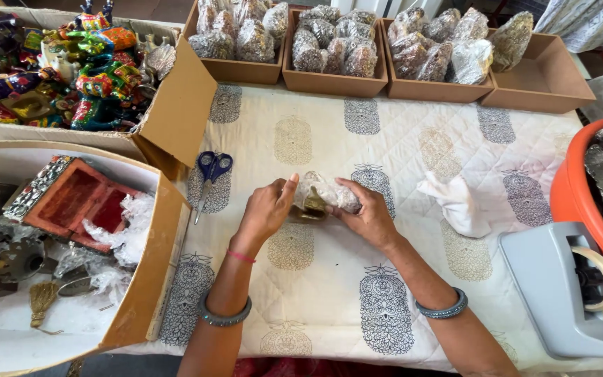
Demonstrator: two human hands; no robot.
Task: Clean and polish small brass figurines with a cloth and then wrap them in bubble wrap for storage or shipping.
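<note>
A: What sits at the centre, and how does it lie?

B: A small brass piece point(311, 207) half covered in clear bubble wrap point(326, 191), held just above the quilted tabletop point(385, 279), a little to the right of the blue-handled scissors point(211, 171). The bundle's long axis runs left to right, roughly level with the tabletop's near edge; the wrapped bulk lies to the right, the bare brass part shows low and to the left. Which end is the piece's top cannot be told.

A: The pose of each hand?

B: The left hand point(266, 209) comes in from the scissors' side, palm turned toward the bundle, thumb raised against the wrap; its grip rests on the wrap's left end, with the fingers hidden behind it. The right hand point(366, 213) closes over the bundle's right end, fingers curled across the top, its grip firm on the wrap. Both forearms rise from the near edge and converge; each wrist bears a grey bangle.

A: And around it?

B: Right of the scissors, past the hands, lies a crumpled white cloth point(458, 202); farther right stands a grey tape dispenser point(560, 286). Beyond the scissors, a row of cardboard trays point(329, 80) holds wrapped bundles. Left of the scissors, an open carton point(144, 279) holds a red box.
</note>
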